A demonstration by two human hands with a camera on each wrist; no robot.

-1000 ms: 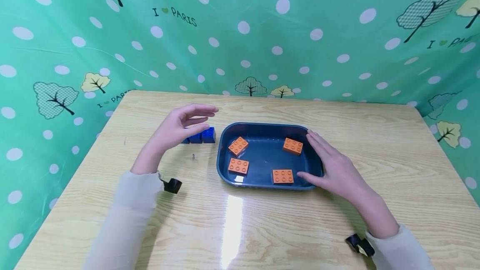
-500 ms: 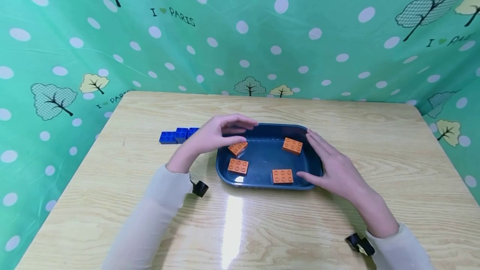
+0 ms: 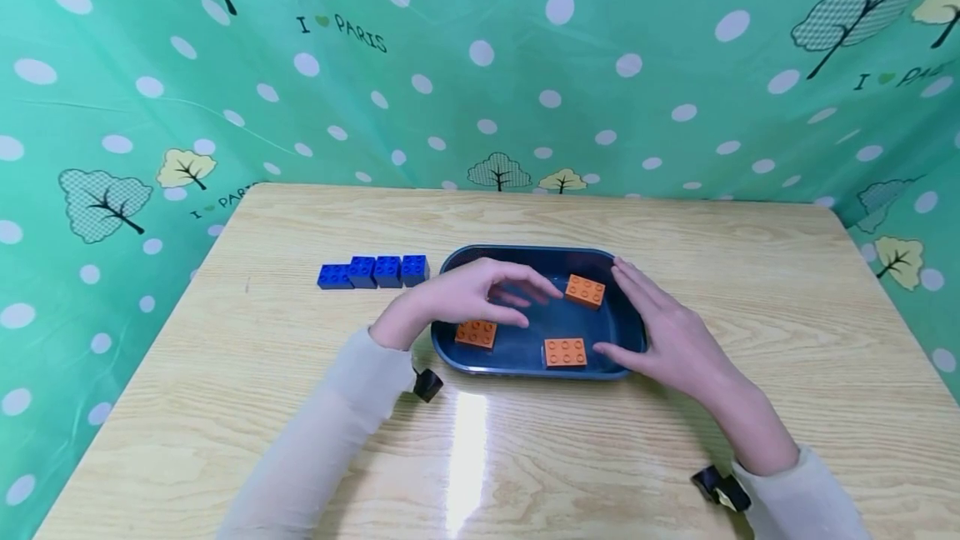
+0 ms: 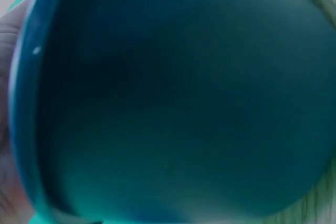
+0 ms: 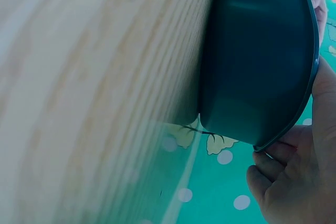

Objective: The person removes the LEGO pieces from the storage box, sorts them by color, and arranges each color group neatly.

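A dark blue plastic tray (image 3: 517, 340) stands on the table in the head view, with orange toy bricks (image 3: 565, 352) inside. My left hand (image 3: 468, 294) is over the tray's left half, fingers loosely bent and spread, nothing between them. It hides one orange brick; another orange brick (image 3: 476, 334) shows just below the palm. At the tray's right end, my right hand (image 3: 671, 340) holds the rim, its fingers at the far corner and its thumb near the front edge. The right wrist view shows those fingers (image 5: 270, 163) bent against the rim.
Several blue bricks (image 3: 388, 272) stand in a row on the wooden table (image 3: 262, 357), left of the tray. A green dotted cloth (image 3: 480, 107) hangs behind the table.
My left hand has moved right and toward me, from beside the blue bricks to over the tray, uncovering the blue row. The right hand and the tray stay put.
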